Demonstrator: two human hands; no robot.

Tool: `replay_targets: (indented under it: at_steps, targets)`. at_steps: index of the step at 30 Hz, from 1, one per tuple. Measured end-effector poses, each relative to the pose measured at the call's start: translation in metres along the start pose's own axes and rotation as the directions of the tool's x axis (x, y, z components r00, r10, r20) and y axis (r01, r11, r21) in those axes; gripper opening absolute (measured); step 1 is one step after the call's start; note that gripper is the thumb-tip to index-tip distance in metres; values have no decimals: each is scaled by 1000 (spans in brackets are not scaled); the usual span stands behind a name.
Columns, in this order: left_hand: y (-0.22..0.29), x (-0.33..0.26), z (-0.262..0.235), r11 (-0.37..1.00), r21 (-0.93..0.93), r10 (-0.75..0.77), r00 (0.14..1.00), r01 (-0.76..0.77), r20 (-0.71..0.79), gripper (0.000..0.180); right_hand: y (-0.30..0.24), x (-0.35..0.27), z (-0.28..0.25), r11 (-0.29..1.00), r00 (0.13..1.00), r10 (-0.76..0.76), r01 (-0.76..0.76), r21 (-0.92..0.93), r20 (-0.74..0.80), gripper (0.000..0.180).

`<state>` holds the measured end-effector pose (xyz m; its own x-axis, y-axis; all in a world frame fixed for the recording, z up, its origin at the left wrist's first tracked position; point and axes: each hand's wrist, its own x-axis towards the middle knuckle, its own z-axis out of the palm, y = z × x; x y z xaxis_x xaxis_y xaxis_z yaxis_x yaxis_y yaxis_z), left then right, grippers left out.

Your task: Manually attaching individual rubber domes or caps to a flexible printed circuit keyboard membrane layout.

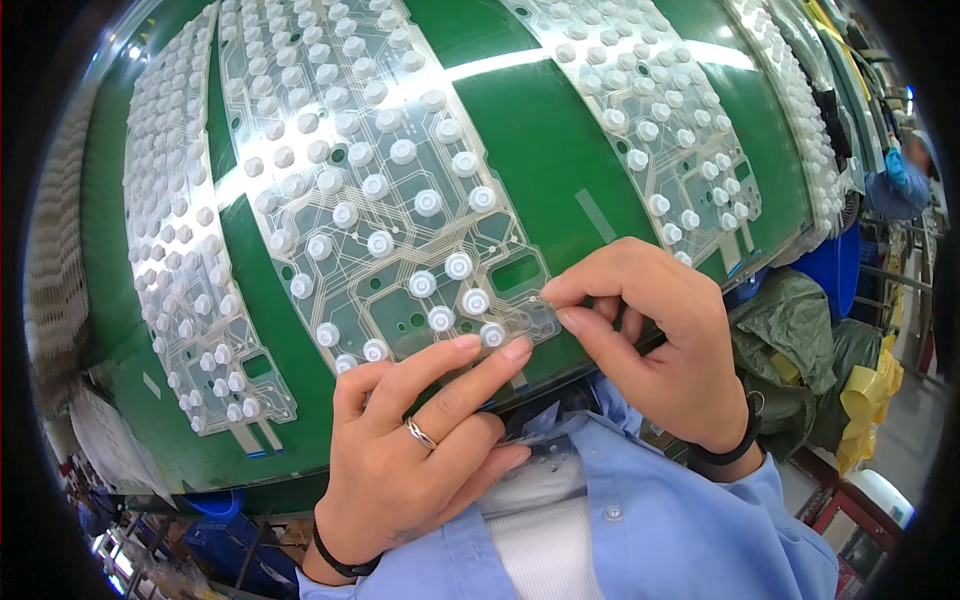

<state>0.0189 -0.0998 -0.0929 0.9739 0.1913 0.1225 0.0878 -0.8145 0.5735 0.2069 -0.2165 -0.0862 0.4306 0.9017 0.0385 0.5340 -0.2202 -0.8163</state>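
Note:
In front of me lies a clear keyboard membrane sheet (447,238) with printed traces and rows of white rubber domes (380,243). My left hand (405,450) rests at its near edge, fingers stretched out, the index and middle fingertips beside the nearest domes. At the sheet's near right corner, my right hand (660,325) pinches thumb and index finger together. A shiny clear patch (534,321) shows just left of that pinch; whether the fingers hold it, the sheet's corner or something else is too small to tell.
Similar domed sheets lie to the left (205,300) and right (665,150) on the green tabletop (520,110). Beyond its right edge are a blue bin (832,265), a grey-green bag (790,320) and a yellow bag (868,400). A co-worker (900,187) is at far right.

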Motion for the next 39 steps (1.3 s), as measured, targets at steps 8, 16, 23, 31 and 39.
replay_targets:
  at_steps: [8,16,23,31,39]
  targets:
    - [-1,-1,0,1000,-18,-1,1000,1,-3,26,11,-5,8,923,956,-291,270,-275,-39,14]
    - [2,3,1,999,-33,-23,999,22,-41,25,14,9,11,925,958,-220,144,-350,-186,44]
    - [1,-6,0,997,-72,-23,983,10,-181,28,5,0,-1,995,981,-80,91,51,-175,27]
    - [9,-20,-5,962,-230,-231,893,149,-387,20,-22,-43,-12,967,987,-111,80,242,120,38]
    - [9,-26,-6,952,-249,-267,884,179,-385,19,-24,-50,-5,938,995,52,-78,337,86,32]
